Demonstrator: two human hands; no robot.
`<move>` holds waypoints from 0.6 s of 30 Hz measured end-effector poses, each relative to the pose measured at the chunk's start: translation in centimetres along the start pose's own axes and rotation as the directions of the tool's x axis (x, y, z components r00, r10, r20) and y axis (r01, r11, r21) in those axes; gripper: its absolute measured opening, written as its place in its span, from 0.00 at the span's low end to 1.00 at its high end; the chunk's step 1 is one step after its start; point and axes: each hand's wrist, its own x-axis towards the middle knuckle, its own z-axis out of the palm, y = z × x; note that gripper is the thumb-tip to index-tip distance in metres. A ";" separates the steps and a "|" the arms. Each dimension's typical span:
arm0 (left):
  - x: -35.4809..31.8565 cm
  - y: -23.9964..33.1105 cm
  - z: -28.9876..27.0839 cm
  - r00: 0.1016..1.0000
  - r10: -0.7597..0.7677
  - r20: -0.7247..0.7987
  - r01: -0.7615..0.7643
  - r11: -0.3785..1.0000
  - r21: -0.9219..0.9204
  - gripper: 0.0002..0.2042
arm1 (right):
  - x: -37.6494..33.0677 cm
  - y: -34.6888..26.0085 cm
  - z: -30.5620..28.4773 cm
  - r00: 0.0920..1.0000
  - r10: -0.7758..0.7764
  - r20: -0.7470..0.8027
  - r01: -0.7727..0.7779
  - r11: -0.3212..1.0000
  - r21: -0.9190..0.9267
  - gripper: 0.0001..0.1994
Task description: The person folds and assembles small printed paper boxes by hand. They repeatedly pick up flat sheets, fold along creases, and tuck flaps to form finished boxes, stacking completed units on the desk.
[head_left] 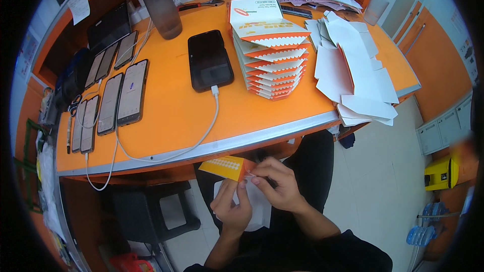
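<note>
Above my lap, below the desk's front edge, I hold a yellow and orange paper box (225,166). My left hand (233,208) grips it from below, with thumb and fingers closed on its lower side. At its orange right end, the fingers of my right hand (279,184) pinch a small flap or edge, partly hidden by the fingertips. White card (259,202) rests across my lap under both hands. On the desk ahead stands a tall stack of nested paper boxes (275,63), white and orange with scalloped rims.
Flat white card blanks (365,78) lie piled at the desk's right, slightly over the edge. A black phone (210,60) trails a white cable. Several phones (132,91) and a grey bottle (159,7) are on the left. A dark stool (151,211) stands below the desk.
</note>
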 end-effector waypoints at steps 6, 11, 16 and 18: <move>-0.1 -0.7 -0.9 0.973 -0.162 0.165 0.201 0.946 -0.254 0.09 | 0.0 -0.6 -0.9 0.997 0.074 0.032 -0.077 0.993 0.087 0.06; -0.2 -1.2 -2.1 0.947 -0.260 0.188 0.305 0.913 -0.271 0.08 | 0.1 -0.9 -0.7 0.997 0.064 0.052 -0.065 0.997 0.028 0.06; -0.1 -1.3 -1.5 0.936 -0.269 0.226 0.344 0.834 -0.432 0.11 | -0.6 -1.0 -1.2 0.991 0.130 0.030 -0.131 0.989 0.063 0.05; -0.7 -1.5 -1.6 0.939 -0.262 0.222 0.340 0.808 -0.481 0.12 | -1.0 -1.0 -0.8 0.992 0.121 0.024 -0.122 0.988 0.089 0.05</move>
